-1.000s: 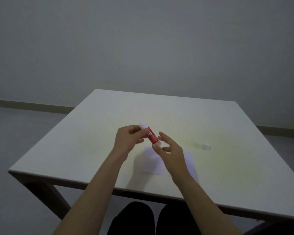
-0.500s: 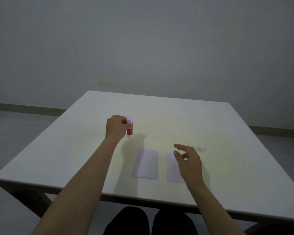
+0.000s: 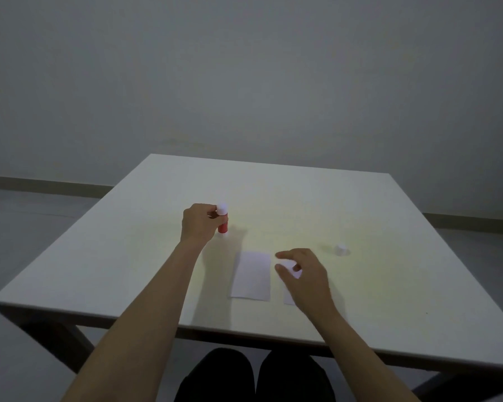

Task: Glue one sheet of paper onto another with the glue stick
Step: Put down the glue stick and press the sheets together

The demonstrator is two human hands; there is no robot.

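1. The left hand (image 3: 199,224) is closed round the red plastic glue stick (image 3: 223,220), which stands upright with its white end up at the far left of the work area, its base at or just above the tabletop — I cannot tell which.
2. The right hand (image 3: 305,277) hangs loosely curled, gripping nothing, over the right-hand white paper sheet (image 3: 289,297), most of it hidden.
3. The other white rectangular sheet (image 3: 251,275) lies flat just left of it, the two side by side and not overlapping.
4. A small white cap (image 3: 341,249) sits apart to the right.
5. Judged from this, no joining is done; whether glue is already on either sheet cannot be seen, and pressing one onto the other remains.
6. The pale square table (image 3: 273,192) is matte and bare elsewhere — behind it, a plain grey wall (image 3: 244,82) and floor.
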